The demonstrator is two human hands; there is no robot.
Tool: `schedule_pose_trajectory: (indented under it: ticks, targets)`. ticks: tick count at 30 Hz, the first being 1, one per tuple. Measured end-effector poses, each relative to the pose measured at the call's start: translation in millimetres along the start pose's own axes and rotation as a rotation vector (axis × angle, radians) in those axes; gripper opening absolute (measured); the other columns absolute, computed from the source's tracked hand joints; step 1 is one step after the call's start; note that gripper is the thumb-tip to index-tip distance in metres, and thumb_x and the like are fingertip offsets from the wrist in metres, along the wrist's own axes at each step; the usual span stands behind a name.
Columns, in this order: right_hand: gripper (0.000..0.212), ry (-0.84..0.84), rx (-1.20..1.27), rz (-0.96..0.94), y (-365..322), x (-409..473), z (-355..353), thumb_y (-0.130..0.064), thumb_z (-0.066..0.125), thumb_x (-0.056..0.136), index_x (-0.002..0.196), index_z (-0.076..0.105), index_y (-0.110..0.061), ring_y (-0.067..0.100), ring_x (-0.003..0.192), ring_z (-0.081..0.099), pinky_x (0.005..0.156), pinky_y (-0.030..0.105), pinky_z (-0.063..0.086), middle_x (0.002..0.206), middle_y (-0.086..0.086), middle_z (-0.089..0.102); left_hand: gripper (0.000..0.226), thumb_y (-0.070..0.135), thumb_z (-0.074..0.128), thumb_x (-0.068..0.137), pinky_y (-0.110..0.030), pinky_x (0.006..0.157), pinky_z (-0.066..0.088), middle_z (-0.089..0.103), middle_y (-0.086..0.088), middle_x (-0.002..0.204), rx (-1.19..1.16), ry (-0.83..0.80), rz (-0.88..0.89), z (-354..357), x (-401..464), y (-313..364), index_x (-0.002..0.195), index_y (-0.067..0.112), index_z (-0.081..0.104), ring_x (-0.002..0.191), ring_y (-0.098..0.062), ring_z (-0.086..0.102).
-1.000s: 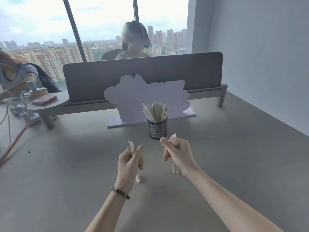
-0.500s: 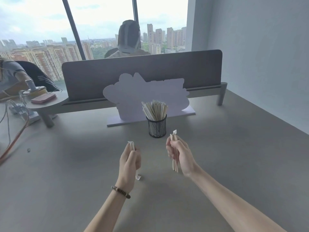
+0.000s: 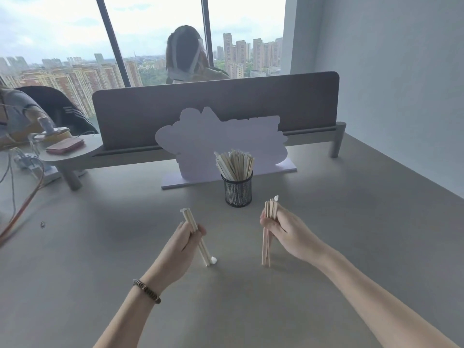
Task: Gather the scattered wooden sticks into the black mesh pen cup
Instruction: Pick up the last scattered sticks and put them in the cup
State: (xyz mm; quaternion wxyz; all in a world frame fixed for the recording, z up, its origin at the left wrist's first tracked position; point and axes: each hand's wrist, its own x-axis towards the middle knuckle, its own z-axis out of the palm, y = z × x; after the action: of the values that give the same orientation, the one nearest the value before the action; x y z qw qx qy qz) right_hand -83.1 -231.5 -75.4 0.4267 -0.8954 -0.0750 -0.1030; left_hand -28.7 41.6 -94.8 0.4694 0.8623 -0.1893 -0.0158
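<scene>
A black mesh pen cup [image 3: 238, 190] stands on the grey table [image 3: 351, 247], packed with several wooden sticks [image 3: 234, 163] leaning left. My left hand [image 3: 184, 243] is shut on a small bundle of wrapped sticks [image 3: 204, 252], held near upright with the lower ends at the table. My right hand [image 3: 288, 228] grips another bundle of wooden sticks [image 3: 266, 247], also upright with tips near the table. Both hands are in front of the cup, one on each side.
A pale cut-out sign [image 3: 221, 144] on a flat base stands right behind the cup. A grey divider panel [image 3: 216, 109] on a raised shelf runs across the back. Cables [image 3: 22, 194] and small items lie at far left. A person sits beyond the divider.
Both hands have drawn slightly apart and lowered. The left bundle has tilted so that more of its length shows. The right bundle hangs straighter, tips near the table.
</scene>
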Motion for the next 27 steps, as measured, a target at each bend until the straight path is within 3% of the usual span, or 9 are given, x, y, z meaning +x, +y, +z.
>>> schedule_pose_trajectory:
  ticks: [3, 5, 9, 13, 18, 21, 27]
  targets:
    - [0.013, -0.032, 0.06, 0.045, -1.9, 7.5, -8.0, -0.023, 0.057, 0.101, 0.091, 0.056, -0.015, 0.002, 0.054, 0.055, 0.057, 0.017, 0.046, 0.068, -0.006, 0.058, 0.023, 0.006, 0.052, 0.099, -0.021, 0.066, 0.046, 0.06, 0.004, 0.076, 0.054, -0.031, -0.003, -8.1, 6.0, 5.3, 0.09, 0.025, 0.06, 0.061, -0.007, 0.058]
    - [0.011, -0.021, 0.141, 0.073, -4.2, 17.5, -14.5, -0.019, 0.062, 0.099, 0.092, 0.059, -0.012, 0.008, 0.053, 0.061, 0.053, 0.022, 0.053, 0.069, 0.004, 0.063, 0.019, 0.008, 0.059, 0.095, -0.02, 0.067, 0.049, 0.068, 0.002, 0.076, 0.081, -0.002, 0.016, -12.1, 12.6, 14.3, 0.089, 0.025, 0.063, 0.062, -0.006, 0.067]
    - [0.01, 0.068, 0.311, 0.135, -4.7, 50.4, -30.1, -0.011, 0.065, 0.096, 0.093, 0.059, -0.003, 0.016, 0.055, 0.069, 0.054, 0.026, 0.057, 0.073, 0.015, 0.066, 0.015, 0.01, 0.066, 0.091, -0.032, 0.077, 0.057, 0.073, -0.002, 0.083, 0.001, 0.102, 0.032, -17.0, 40.8, 34.2, 0.092, 0.024, 0.062, 0.067, -0.013, 0.074]
    - [0.012, 0.223, 0.446, 0.162, 0.2, 90.0, -44.6, -0.007, 0.065, 0.095, 0.095, 0.058, 0.002, 0.022, 0.06, 0.068, 0.059, 0.042, 0.062, 0.075, 0.012, 0.062, 0.018, 0.007, 0.068, 0.09, -0.051, 0.077, 0.059, 0.071, -0.001, 0.078, -0.076, 0.166, 0.093, -19.4, 80.1, 46.9, 0.088, 0.023, 0.059, 0.065, -0.018, 0.075]
    - [0.013, 0.375, 0.44, 0.142, 0.0, 126.8, -58.6, -0.014, 0.068, 0.093, 0.086, 0.062, -0.005, 0.032, 0.06, 0.071, 0.069, 0.053, 0.062, 0.06, 0.002, 0.068, 0.019, 0.01, 0.067, 0.09, -0.051, 0.078, 0.059, 0.07, 0.006, 0.067, -0.135, 0.268, 0.133, -19.8, 115.0, 64.6, 0.083, 0.026, 0.06, 0.066, -0.021, 0.075]
    - [0.015, 0.391, 0.402, 0.13, -4.0, 140.7, -59.8, -0.02, 0.067, 0.092, 0.084, 0.062, -0.009, 0.035, 0.062, 0.073, 0.072, 0.057, 0.062, 0.061, -0.001, 0.07, 0.018, 0.014, 0.067, 0.091, -0.05, 0.078, 0.059, 0.07, 0.008, 0.068, -0.138, 0.286, 0.149, -17.4, 128.4, 72.1, 0.082, 0.028, 0.061, 0.064, -0.017, 0.074]
    - [0.015, 0.369, 0.244, 0.076, -16.9, 155.1, -56.1, -0.016, 0.066, 0.095, 0.092, 0.061, -0.002, 0.03, 0.06, 0.075, 0.063, 0.049, 0.063, 0.079, 0.012, 0.072, 0.014, 0.014, 0.066, 0.092, -0.045, 0.079, 0.06, 0.071, 0.003, 0.077, -0.109, 0.302, 0.133, -15.1, 148.4, 83.6, 0.084, 0.025, 0.062, 0.07, -0.017, 0.075]
